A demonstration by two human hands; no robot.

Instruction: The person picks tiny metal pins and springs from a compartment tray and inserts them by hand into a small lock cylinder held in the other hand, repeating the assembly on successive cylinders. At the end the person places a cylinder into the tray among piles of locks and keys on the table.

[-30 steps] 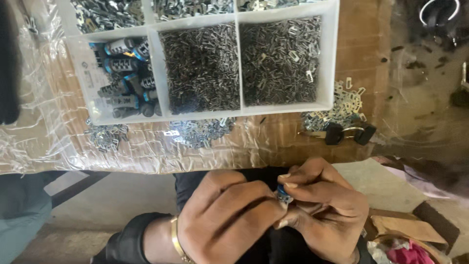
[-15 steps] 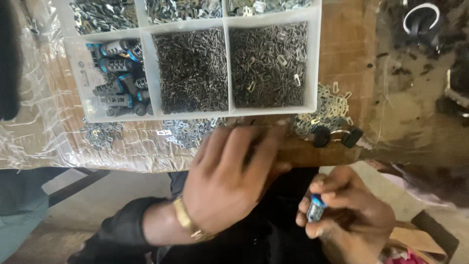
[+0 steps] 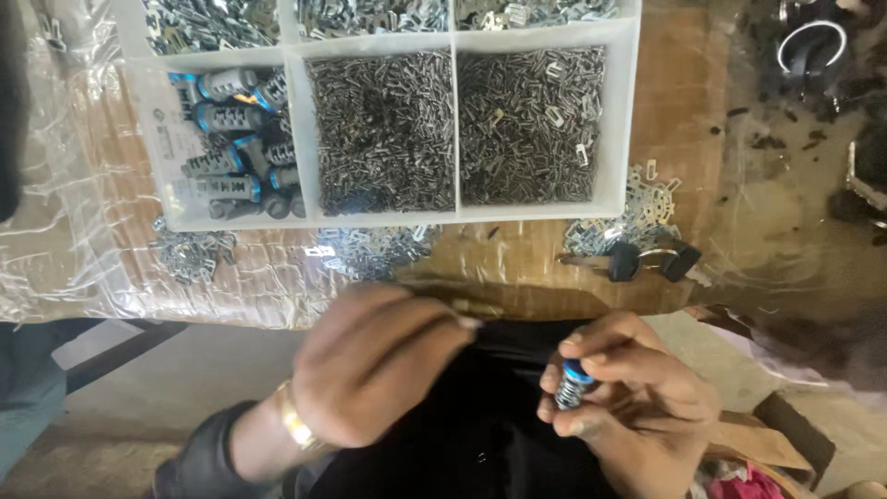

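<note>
My right hand [image 3: 633, 397] holds a small grey lock cylinder with a blue ring [image 3: 573, 383] upright between its fingers, below the table edge over my dark lap. My left hand [image 3: 374, 365] is blurred, fingers bunched and pointing right near the table edge; whether it holds anything small I cannot tell. Just above it lies a loose heap of small metal plates [image 3: 374, 248]. Beyond that stands a white compartment tray [image 3: 300, 139] with grey-and-blue lock cylinders [image 3: 231, 139] at the left and tiny metal pins [image 3: 383, 129] in the two middle bins.
Two black-headed keys [image 3: 647, 261] and a pile of metal plates [image 3: 628, 222] lie right of the tray. Another small heap [image 3: 189, 254] sits at the left on crinkled clear plastic sheet [image 3: 65, 240]. A metal ring [image 3: 811, 42] lies far right. A cardboard box [image 3: 767, 434] stands below right.
My hands, joined on the cylinder a second ago, have separated. The left reached up toward the table and has come back down a little; the right keeps the cylinder.
</note>
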